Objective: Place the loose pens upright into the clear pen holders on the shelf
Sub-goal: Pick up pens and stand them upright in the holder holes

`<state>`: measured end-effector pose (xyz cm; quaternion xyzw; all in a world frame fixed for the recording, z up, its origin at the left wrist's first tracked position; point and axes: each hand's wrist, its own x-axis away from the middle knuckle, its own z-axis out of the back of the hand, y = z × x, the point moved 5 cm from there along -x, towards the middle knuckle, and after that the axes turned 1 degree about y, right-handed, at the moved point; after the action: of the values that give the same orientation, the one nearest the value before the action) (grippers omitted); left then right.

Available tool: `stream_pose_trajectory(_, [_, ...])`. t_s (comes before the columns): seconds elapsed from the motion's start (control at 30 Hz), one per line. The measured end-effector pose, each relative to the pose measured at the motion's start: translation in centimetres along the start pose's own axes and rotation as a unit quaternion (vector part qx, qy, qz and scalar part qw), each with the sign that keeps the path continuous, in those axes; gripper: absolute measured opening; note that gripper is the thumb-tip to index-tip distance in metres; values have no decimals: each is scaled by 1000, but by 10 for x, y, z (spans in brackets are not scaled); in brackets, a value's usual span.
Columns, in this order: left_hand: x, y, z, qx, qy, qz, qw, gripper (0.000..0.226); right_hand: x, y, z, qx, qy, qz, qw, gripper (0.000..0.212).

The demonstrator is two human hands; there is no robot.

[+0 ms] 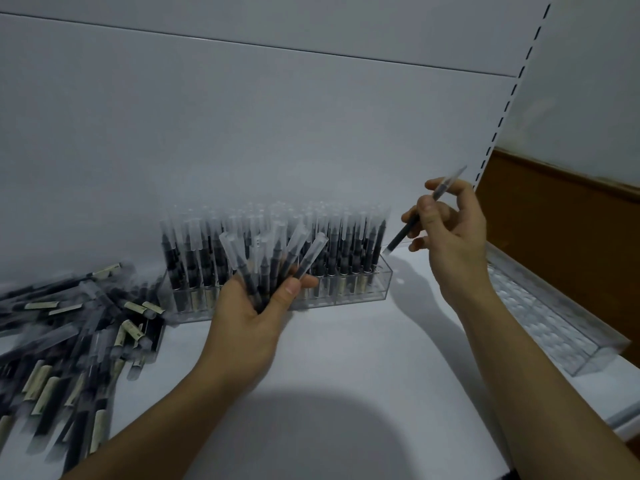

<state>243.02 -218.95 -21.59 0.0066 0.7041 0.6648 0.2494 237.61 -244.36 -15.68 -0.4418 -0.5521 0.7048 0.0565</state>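
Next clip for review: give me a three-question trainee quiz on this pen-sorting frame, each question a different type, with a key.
1. True or false: the right hand holds a single pen tilted, its lower end above the filled pen holder's right end.
2. Multiple choice: where does the pile of loose pens lie? A) left of the filled holder B) inside the empty holder C) right of the right hand
3. Fill in: the left hand's grip is closed on a ____ of pens.

Key: 1 true. 2 A. 3 bundle. Note: the empty pen holder sits at the right on the shelf, with no pens in it.
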Motion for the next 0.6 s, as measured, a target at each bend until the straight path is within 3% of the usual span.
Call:
stream_pose_trajectory(0.27, [-1,6,4,29,45,-10,999,7,1,14,-5,119,-79,-2,990,19])
stream_pose_trajectory(0.6, [-2,6,5,11,50,-13,999,8,1,22,-8,208,-98,25,973,31])
